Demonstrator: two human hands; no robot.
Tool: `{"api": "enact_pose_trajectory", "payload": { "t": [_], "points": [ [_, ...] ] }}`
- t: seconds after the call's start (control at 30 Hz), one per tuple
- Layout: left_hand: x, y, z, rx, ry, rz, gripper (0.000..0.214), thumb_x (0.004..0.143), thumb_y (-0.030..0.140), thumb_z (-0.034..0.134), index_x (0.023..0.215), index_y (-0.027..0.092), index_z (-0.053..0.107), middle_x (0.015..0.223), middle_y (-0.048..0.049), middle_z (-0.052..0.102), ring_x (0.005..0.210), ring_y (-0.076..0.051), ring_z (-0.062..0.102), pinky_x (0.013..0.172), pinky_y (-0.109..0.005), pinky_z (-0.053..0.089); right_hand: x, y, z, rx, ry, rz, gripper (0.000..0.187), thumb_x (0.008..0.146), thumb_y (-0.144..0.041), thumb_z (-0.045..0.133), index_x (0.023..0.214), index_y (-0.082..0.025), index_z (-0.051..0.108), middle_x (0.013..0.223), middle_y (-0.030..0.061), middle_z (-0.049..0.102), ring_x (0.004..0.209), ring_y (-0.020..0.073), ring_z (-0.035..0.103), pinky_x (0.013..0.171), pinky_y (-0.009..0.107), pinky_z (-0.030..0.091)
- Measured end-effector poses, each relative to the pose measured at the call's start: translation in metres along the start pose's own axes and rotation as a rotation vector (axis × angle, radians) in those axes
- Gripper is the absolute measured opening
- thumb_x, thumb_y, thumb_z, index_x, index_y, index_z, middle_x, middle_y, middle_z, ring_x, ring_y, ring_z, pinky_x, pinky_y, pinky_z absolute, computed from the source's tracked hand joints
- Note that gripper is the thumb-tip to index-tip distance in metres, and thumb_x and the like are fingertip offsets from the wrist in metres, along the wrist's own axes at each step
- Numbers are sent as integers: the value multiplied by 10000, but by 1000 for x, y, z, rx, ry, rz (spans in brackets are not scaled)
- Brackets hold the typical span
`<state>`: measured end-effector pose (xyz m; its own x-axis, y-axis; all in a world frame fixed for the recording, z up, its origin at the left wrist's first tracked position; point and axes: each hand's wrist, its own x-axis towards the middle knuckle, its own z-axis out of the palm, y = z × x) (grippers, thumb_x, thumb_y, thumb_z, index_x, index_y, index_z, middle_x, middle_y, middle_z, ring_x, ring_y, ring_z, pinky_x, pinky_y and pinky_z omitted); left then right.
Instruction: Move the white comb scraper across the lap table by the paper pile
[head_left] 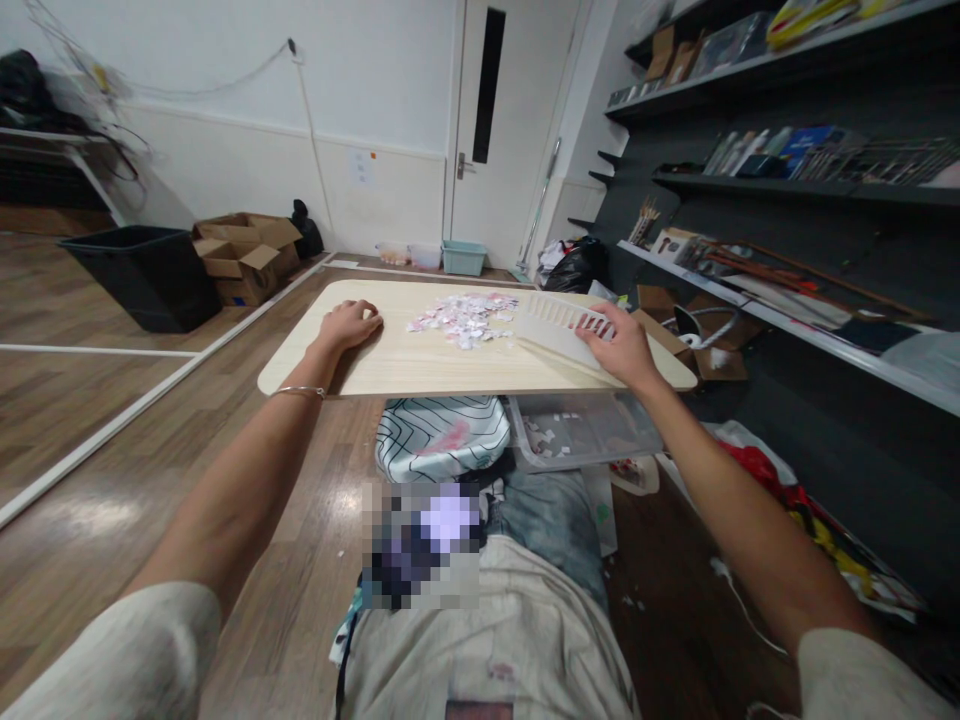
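On the pale wooden tabletop (405, 375), my left hand (349, 325) rests near the left end, its fingers loosely curled and closed with nothing visible in them. My right hand (621, 345) grips the slotted edge of a white plastic basket (555, 328), which is tilted over the right part of the table. Between my hands lies a loose heap of small white and pinkish paper pieces (465, 318), close to the basket's left side. The inside of the basket is mostly hidden from me.
Below the table edge sit a clear plastic bin (585, 440) with some paper pieces and a striped, patterned cushion-like item (442, 440). A black bin (142, 280) and cardboard boxes (244, 255) stand on the left floor. Dark shelving (765, 185) lines the right.
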<state>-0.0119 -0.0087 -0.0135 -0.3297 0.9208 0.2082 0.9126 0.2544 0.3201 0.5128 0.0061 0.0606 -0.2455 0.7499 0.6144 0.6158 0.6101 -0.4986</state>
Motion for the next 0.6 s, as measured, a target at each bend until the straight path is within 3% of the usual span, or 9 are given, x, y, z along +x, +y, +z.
{"api": "enact_pose_trajectory", "payload": {
  "t": [0.23,0.47,0.6],
  "points": [
    [1,1,-1,-11,5,4,613,1064,503,571,1525,211,850,1651,-251,743,1543,-483,694,1320,-613,553,10,6,-16,-4,-256,17,375,839,-581,921,915,-223,839,847,56,797,829,281,719,785,378,571],
    [3,-1,1,-18,16,-8,587,1047,505,619,1508,234,861,1629,-234,752,1538,-479,694,1315,-604,557,8,13,-69,24,-494,135,631,706,-805,1028,972,-234,983,1059,118,950,1032,389,861,947,476,706],
    [0,1,0,-16,18,-10,608,1034,502,608,1515,226,858,1617,-241,753,1524,-484,695,1305,-615,557,4,20,-98,-29,-592,145,698,673,-855,1023,964,-221,1008,1062,130,956,989,384,874,979,503,718]
  ]
}}
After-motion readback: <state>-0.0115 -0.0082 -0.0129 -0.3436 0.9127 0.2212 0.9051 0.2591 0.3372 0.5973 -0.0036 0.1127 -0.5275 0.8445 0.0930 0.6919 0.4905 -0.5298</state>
